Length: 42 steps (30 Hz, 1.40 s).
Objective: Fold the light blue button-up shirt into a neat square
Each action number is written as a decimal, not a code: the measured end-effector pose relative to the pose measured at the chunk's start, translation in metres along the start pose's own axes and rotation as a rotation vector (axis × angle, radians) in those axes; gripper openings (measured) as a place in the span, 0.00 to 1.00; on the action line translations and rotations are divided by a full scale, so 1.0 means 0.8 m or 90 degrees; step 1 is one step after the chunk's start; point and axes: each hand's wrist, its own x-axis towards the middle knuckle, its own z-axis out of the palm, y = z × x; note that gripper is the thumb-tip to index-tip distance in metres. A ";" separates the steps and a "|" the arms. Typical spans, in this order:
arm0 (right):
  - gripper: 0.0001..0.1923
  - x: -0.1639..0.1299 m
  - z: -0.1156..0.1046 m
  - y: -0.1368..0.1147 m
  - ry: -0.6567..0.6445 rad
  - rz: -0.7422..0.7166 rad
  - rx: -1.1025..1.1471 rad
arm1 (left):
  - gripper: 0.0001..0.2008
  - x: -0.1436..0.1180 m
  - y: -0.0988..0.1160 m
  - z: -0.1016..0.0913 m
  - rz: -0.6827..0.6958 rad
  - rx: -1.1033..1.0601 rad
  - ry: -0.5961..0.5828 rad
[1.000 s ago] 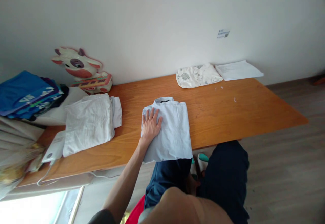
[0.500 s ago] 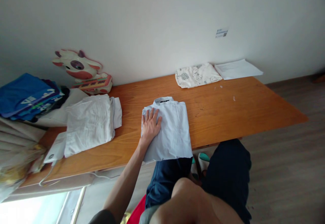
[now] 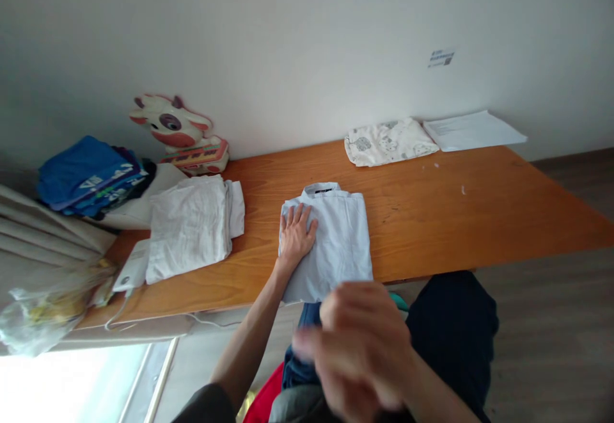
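Note:
On the wooden table lies a folded light-blue shirt (image 3: pixel 338 237), its collar toward the wall and its lower edge reaching the table's front edge. My left hand (image 3: pixel 295 237) rests flat on the shirt's left side with fingers spread, gripping nothing. Close to the camera is my right hand (image 3: pixel 357 340), raised in front of the shirt's lower edge and blurred by motion. Its fingers look curled, but whether anything is inside them cannot be made out. Left of the shirt sits a stack of folded white cloth (image 3: pixel 189 228).
The wooden table (image 3: pixel 432 218) runs along the wall. A cow toy keyboard (image 3: pixel 187 135), blue folded clothes (image 3: pixel 89 176) and a white corded device (image 3: pixel 133 266) stand left. A patterned cloth (image 3: pixel 391 143) and paper sheets (image 3: pixel 474 132) lie at the back right.
My right hand has come up into view above my lap, before the shirt's lower edge. My left hand stays flat on the shirt. The view has shifted slightly left.

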 end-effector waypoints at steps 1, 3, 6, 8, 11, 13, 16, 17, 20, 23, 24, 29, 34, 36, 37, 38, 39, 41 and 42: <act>0.13 0.002 0.009 0.029 0.024 0.049 0.004 | 0.32 0.000 -0.001 -0.001 0.008 -0.006 -0.004; 0.15 -0.001 0.028 0.094 -0.030 0.189 -0.053 | 0.32 -0.001 -0.001 -0.004 0.022 -0.009 -0.014; 0.25 -0.025 0.052 0.187 -0.176 0.337 -0.216 | 0.31 -0.001 0.001 -0.005 0.018 0.006 -0.015; 0.33 -0.050 0.064 0.229 -0.242 0.409 -0.323 | 0.31 -0.002 0.002 -0.003 0.006 0.015 -0.008; 0.37 -0.081 0.075 0.260 -0.296 0.441 -0.415 | 0.31 0.002 0.002 0.001 0.003 0.020 -0.003; 0.39 -0.089 0.077 0.269 -0.306 0.431 -0.438 | 0.32 0.009 0.000 0.002 0.011 0.022 -0.007; 0.40 -0.087 0.074 0.282 -0.309 0.416 -0.453 | 0.31 0.027 -0.003 0.002 0.035 0.026 -0.027; 0.41 -0.084 0.071 0.287 -0.311 0.413 -0.455 | 0.31 0.032 -0.003 0.001 0.042 0.027 -0.032; 0.41 -0.078 0.063 0.298 -0.315 0.414 -0.459 | 0.31 0.039 -0.002 0.000 0.051 0.029 -0.027; 0.40 -0.081 0.059 0.296 -0.310 0.427 -0.471 | 0.32 0.032 0.002 0.002 0.044 0.031 -0.010; 0.40 -0.083 0.059 0.293 -0.308 0.431 -0.476 | 0.32 0.028 0.003 0.003 0.045 0.030 -0.007; 0.36 -0.093 0.058 0.274 -0.308 0.453 -0.492 | 0.33 0.023 -0.004 0.000 0.072 0.005 -0.026; 0.33 -0.099 0.055 0.254 -0.286 0.462 -0.501 | 0.32 0.007 -0.041 -0.018 0.083 -0.038 -0.024; 0.32 -0.107 0.052 0.242 -0.261 0.453 -0.497 | 0.33 -0.012 -0.056 -0.023 0.001 -0.022 0.032; 0.32 -0.112 0.050 0.235 -0.248 0.446 -0.492 | 0.35 -0.021 -0.062 -0.024 -0.037 -0.013 0.057; 0.32 -0.117 0.048 0.227 -0.236 0.439 -0.487 | 0.36 -0.030 -0.066 -0.025 -0.060 -0.008 0.071; 0.31 -0.123 0.046 0.219 -0.227 0.434 -0.481 | 0.37 -0.037 -0.068 -0.026 -0.067 -0.011 0.074; 0.31 -0.135 0.043 0.205 -0.214 0.433 -0.470 | 0.35 -0.044 -0.068 -0.028 -0.053 -0.036 0.066; 0.31 -0.140 0.041 0.198 -0.211 0.436 -0.463 | 0.32 -0.045 -0.066 -0.029 -0.045 -0.057 0.063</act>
